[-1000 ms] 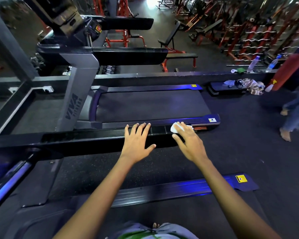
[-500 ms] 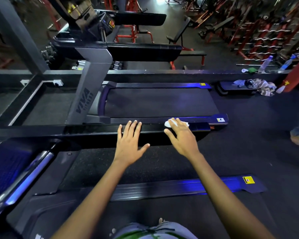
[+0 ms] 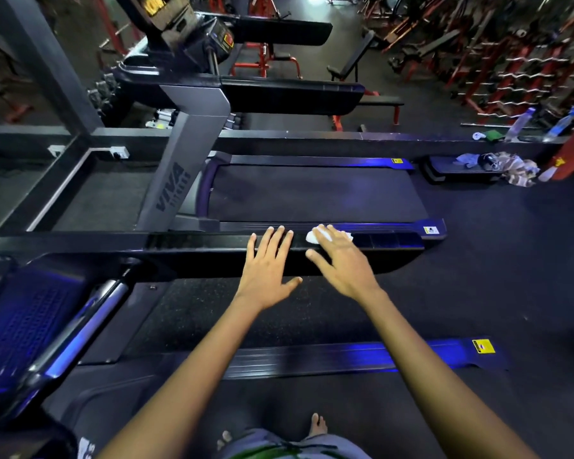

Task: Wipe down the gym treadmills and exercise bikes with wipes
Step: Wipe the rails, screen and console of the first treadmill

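Black treadmill handrail spans the view, rigid and smooth. Left hand rests flat on it, fingers straight and spread. Right hand presses the white wipe onto the rail top; the wipe, soft and light, lies bunched under the extended fingertips, best held by flat pressure.
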`<action>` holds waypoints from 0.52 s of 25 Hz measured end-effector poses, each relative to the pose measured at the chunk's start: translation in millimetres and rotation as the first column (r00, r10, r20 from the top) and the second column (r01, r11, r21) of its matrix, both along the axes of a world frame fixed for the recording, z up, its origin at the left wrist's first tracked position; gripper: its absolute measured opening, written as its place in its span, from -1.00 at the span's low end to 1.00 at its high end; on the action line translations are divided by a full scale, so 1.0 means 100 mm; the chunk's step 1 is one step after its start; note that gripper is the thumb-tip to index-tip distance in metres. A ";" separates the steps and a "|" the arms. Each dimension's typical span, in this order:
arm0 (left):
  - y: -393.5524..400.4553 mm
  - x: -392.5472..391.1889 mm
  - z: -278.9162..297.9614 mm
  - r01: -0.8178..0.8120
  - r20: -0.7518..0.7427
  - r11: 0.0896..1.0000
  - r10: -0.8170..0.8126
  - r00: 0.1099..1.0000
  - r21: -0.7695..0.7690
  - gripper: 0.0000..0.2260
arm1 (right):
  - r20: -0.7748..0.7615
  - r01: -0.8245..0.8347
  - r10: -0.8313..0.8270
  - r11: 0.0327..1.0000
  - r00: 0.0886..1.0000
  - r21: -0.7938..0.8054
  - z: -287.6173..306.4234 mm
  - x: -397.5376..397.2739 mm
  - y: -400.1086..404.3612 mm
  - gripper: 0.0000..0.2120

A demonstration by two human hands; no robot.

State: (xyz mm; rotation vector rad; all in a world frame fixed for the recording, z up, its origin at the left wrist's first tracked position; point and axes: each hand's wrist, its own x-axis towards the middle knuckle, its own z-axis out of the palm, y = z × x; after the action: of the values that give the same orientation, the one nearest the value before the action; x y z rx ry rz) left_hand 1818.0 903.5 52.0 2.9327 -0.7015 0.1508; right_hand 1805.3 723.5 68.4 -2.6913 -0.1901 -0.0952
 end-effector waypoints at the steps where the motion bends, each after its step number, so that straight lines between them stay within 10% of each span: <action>1: 0.05 0.00 0.03 0.021 -0.013 1.000 -0.021 1.000 -0.022 -0.26 | 0.002 -0.083 0.083 0.997 0.997 -0.005 -0.02 -0.06 -0.01 -0.44; 9: 0.51 -0.05 0.00 -0.057 0.013 0.998 0.058 0.998 -0.035 -0.26 | 0.040 0.019 -0.022 0.997 0.999 0.076 -0.05 0.02 0.15 -0.49; 13: 0.55 -0.08 -0.01 -0.066 -0.017 0.998 0.066 0.998 -0.008 -0.22 | 0.046 -0.179 0.178 0.984 0.983 0.013 -0.09 -0.08 0.19 -0.45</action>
State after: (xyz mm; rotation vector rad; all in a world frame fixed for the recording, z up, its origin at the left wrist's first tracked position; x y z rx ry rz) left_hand 1810.0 958.0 51.2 2.9467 -0.6007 0.1351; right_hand 1796.9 742.7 59.5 -2.6431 -0.4408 -0.1018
